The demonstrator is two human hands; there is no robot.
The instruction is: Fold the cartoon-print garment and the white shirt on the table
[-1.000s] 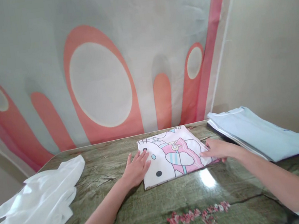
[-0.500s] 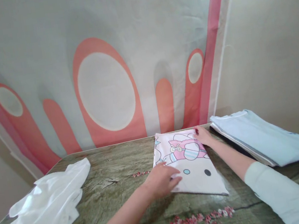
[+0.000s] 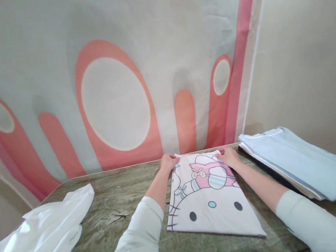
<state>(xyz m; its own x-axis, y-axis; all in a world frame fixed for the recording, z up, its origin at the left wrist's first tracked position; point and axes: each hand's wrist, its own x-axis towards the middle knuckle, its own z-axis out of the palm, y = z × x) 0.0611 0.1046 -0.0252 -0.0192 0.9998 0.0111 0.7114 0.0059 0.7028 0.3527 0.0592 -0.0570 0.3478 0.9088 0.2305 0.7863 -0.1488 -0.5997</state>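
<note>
A folded white-pink shirt with a cartoon cat print lies flat on the wood-patterned table, its wide edge towards me. My left hand grips its far left corner, fingers pinched on the cloth. At the far right corner my right hand pinches the fabric in the same way. Both forearms reach along the sides of the shirt.
To the right lies a stack of folded clothes, light blue on top. A crumpled white translucent plastic sheet or bag rests at the left. The table meets a wall with a pink-and-orange printed hanging behind.
My left hand has moved from the shirt's near left side to its far left corner and closed there. My right hand stays at the far right corner. The view has shifted slightly.
</note>
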